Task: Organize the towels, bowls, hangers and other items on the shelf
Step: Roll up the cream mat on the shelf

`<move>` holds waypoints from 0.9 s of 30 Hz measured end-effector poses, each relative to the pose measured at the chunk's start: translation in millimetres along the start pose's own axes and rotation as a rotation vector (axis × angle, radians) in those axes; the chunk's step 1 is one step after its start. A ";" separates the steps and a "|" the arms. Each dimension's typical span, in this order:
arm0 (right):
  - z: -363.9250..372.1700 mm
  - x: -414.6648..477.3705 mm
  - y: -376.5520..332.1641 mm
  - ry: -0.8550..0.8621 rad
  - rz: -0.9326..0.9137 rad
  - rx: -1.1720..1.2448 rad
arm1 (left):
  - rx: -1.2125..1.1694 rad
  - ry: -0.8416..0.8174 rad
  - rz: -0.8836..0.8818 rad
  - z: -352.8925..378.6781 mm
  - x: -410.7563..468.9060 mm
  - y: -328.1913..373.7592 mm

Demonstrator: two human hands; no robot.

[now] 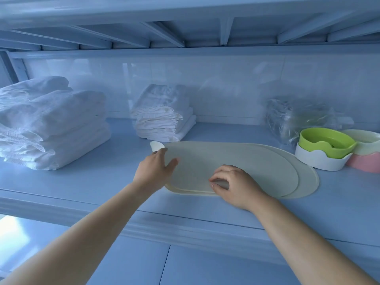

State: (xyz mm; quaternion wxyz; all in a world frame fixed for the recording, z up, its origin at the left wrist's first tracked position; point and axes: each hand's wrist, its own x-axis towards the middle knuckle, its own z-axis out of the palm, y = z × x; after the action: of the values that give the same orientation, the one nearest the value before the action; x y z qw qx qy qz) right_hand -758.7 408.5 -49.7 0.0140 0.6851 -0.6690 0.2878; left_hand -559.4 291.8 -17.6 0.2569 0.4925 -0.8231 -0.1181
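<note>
A stack of flat cream oval mats (242, 167) lies on the blue shelf (92, 182), centre right. My left hand (154, 171) rests on the stack's left end, fingers spread, beside a small white tab (155, 145). My right hand (236, 186) pinches the near edge of the top mat. A tall pile of folded white towels (47, 124) sits at the left. A smaller pile of folded white cloths (164, 122) stands at the back centre. Nested bowls, green in white (324, 149), sit at the right.
A pink and cream bowl pair (368, 155) sits at the far right edge. A crumpled clear plastic bag (292, 118) is behind the bowls against the white tiled wall. The upper shelf's slats (185, 27) hang low overhead.
</note>
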 end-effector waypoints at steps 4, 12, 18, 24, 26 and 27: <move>0.0 -0.8 0.8 0.008 0.006 0.005 | -0.033 -0.039 0.039 4.3 -3.2 0.7; 0.0 -0.7 -1.1 0.030 0.049 0.016 | -0.177 0.182 0.189 11.6 -8.7 4.3; -13.9 22.5 -1.8 0.142 0.057 -0.015 | -0.308 0.173 0.395 13.9 -3.7 34.4; -18.8 55.8 -4.4 0.017 -0.017 -0.055 | -0.323 0.132 0.375 21.9 -5.3 43.5; -15.7 63.2 -6.1 0.027 -0.064 -0.003 | -0.321 0.132 0.368 25.0 -7.8 42.7; -14.1 65.5 -7.0 0.056 -0.086 0.022 | -0.313 0.132 0.353 25.9 -8.6 41.9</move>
State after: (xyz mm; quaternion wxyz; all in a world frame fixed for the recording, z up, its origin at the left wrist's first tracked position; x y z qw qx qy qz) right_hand -761.6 355.5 -8.2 0.0375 0.7051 -0.6352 0.3131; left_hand -601.5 318.2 -23.3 0.4001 0.3019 -0.8494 -0.1649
